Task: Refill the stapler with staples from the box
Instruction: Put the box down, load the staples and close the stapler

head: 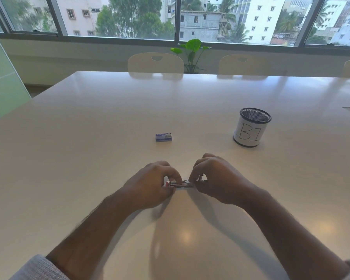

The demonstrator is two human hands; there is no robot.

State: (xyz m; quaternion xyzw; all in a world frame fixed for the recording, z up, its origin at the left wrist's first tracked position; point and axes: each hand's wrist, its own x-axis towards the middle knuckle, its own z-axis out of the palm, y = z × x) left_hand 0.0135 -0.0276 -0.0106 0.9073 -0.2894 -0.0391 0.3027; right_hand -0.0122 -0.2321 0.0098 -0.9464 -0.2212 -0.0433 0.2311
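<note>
A small metal stapler (182, 184) with a pink end lies between my two hands, just above the white table (109, 118). My left hand (152, 184) pinches its left, pink end. My right hand (214, 178) grips its right end, where a small metal part sticks up. Fingers hide most of the stapler, so I cannot tell whether it stands open. The staple box (163, 137), small and blue, lies closed on the table beyond my hands, untouched.
A black mesh pen holder (251, 127) with a white paper label stands at the right. Pale chairs (155, 62) line the table's far edge, with a green plant (191, 51) and windows behind them.
</note>
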